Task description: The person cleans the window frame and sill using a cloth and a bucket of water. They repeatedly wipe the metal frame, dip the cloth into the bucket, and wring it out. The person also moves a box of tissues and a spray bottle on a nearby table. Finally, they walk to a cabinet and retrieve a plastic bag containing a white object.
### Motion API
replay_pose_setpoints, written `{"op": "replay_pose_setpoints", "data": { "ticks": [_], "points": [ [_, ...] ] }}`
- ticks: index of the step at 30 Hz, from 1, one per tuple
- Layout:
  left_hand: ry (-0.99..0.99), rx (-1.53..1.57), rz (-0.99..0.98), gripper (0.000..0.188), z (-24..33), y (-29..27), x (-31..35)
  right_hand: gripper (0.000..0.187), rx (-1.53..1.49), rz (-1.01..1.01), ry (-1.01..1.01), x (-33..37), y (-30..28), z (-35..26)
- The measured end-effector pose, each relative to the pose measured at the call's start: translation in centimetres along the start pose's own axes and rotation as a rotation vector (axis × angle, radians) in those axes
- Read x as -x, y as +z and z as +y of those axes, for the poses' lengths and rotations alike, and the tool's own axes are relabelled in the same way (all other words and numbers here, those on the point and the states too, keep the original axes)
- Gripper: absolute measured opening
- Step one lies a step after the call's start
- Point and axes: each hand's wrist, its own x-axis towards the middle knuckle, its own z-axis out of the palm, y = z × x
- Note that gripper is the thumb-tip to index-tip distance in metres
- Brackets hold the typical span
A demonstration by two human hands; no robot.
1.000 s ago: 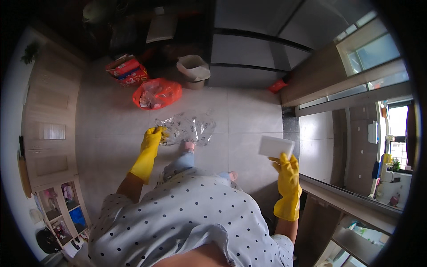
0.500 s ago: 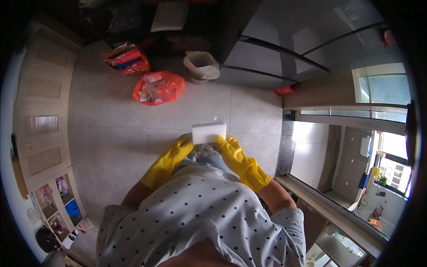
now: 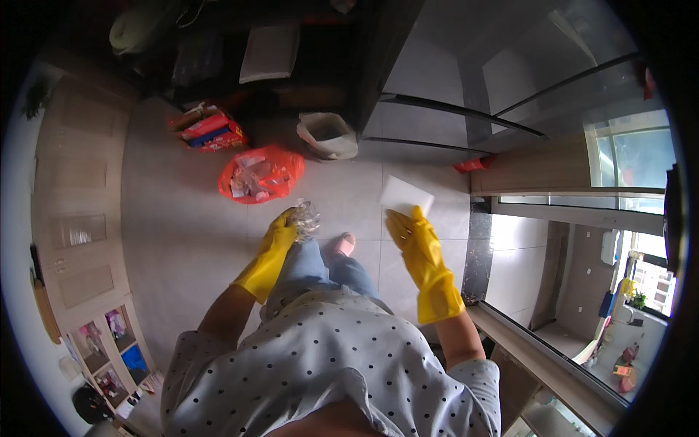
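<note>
Both of my hands wear yellow rubber gloves. My left hand (image 3: 279, 231) is closed on a wad of crumpled clear plastic (image 3: 308, 221), held over my left leg near the red bag. Off to the right, my right hand (image 3: 419, 244) grips a flat white rectangular box (image 3: 405, 192) by its near edge, thumb along one side and fingers under it. What is printed on the box, if anything, cannot be made out.
An open red plastic bag (image 3: 263, 173) full of rubbish lies on the tiled floor ahead. Behind it stand a red carton (image 3: 210, 129) and a lined grey-white bin (image 3: 328, 138). A dark glossy cabinet (image 3: 451, 80) is at far right; wooden doors (image 3: 76, 175) line the left.
My hands have moved apart: the left went forward and left with the crumpled plastic, the right carried the white box forward and right. My walking legs and a pink shoe now show.
</note>
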Motion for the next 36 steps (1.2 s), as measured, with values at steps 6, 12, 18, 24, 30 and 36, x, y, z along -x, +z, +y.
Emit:
{"op": "replay_pose_setpoints", "data": {
  "ticks": [6,12,18,24,30,36],
  "points": [
    [-0.012,-0.554,0.244,0.031,1.6,-5.6,-17.8,0.052,-0.281,0.296,-0.143,1.9,-6.5,0.0],
    [0.334,-0.971,0.020,0.030,4.2,-7.9,-33.9,0.054,-0.499,0.721,-0.280,6.5,-10.4,6.9],
    [0.958,-1.290,-0.185,0.032,4.4,-6.4,-45.3,0.053,-0.635,0.945,-0.317,11.2,-10.3,14.8],
    [0.037,-1.805,-0.279,0.048,3.4,0.9,-50.1,0.051,-0.614,1.055,-0.223,13.6,-14.0,25.3],
    [-0.123,-2.219,-0.227,0.058,-0.5,6.0,-54.0,0.047,-0.681,1.247,-0.135,14.9,-16.7,33.5],
    [-0.089,-2.207,-0.230,0.047,-1.2,5.6,-56.3,0.042,-0.712,1.320,0.040,14.9,-18.1,34.7]
  ]
}}
